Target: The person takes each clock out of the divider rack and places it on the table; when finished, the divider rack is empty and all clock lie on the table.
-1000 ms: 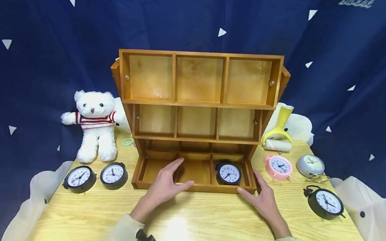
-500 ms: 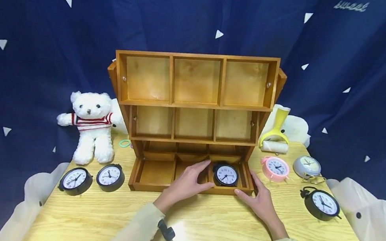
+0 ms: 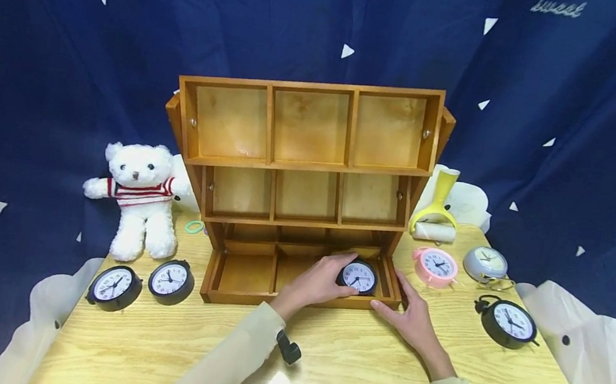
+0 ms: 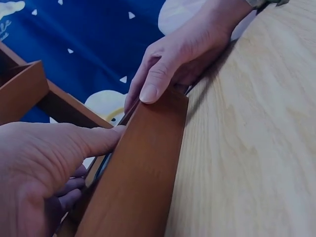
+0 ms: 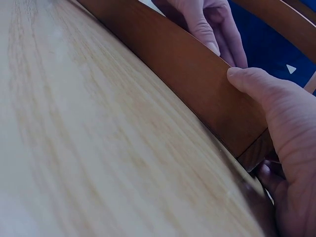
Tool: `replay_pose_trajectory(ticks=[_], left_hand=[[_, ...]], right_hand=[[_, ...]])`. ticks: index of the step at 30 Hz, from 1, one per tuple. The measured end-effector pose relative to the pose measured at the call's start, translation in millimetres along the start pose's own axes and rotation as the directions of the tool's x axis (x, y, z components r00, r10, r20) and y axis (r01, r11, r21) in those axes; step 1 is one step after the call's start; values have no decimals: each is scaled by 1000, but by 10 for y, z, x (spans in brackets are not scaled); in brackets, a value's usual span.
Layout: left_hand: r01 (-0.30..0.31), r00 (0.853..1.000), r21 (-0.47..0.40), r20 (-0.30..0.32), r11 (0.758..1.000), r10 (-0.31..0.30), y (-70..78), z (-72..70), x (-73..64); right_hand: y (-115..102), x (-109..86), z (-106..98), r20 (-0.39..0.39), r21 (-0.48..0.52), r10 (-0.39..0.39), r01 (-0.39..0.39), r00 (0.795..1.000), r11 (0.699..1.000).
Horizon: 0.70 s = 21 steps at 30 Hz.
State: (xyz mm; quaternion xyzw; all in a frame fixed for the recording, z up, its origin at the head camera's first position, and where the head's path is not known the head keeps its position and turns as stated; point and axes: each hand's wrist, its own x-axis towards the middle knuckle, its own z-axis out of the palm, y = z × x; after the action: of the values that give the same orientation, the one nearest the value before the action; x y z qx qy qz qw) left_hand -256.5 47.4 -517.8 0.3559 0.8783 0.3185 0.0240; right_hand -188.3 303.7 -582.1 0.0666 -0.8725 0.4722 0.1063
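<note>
A black round alarm clock (image 3: 359,278) lies face up in the bottom right compartment of a tiered wooden organizer (image 3: 261,301). My left hand (image 3: 325,281) grips this clock from its left, thumb at the lower edge and fingers at the upper left. In the left wrist view the left hand (image 4: 44,163) reaches over the front board (image 4: 143,173), its fingers partly hidden behind it. My right hand (image 3: 410,314) holds the organizer's front right corner, with the thumb on the front board and the fingers along the outer side. The right wrist view shows that hand (image 5: 291,123) around the board's end.
Two black clocks (image 3: 114,288) and a white teddy bear (image 3: 142,198) stand left on the wooden table (image 3: 356,368). To the right are a pink clock (image 3: 436,267), a grey clock (image 3: 485,264), another black clock (image 3: 508,324) and a yellow-handled lint roller (image 3: 437,213).
My left hand has moved right, from the left and middle compartments to the black clock, and now grips it. My right hand has stayed at the organizer's corner. The view has shifted slightly.
</note>
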Motion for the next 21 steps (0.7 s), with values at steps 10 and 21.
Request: replay_pose_trajectory(ticks=[10,21], left_hand=[[10,998,69,60,998,-15,24,-35,86],[5,998,188,54,982,-15,17,1,161]], right_hand=[[3,23,6,5,7,-11,11,1000,1000],[35,2,9,-2,10,-25,25,1000,1000]])
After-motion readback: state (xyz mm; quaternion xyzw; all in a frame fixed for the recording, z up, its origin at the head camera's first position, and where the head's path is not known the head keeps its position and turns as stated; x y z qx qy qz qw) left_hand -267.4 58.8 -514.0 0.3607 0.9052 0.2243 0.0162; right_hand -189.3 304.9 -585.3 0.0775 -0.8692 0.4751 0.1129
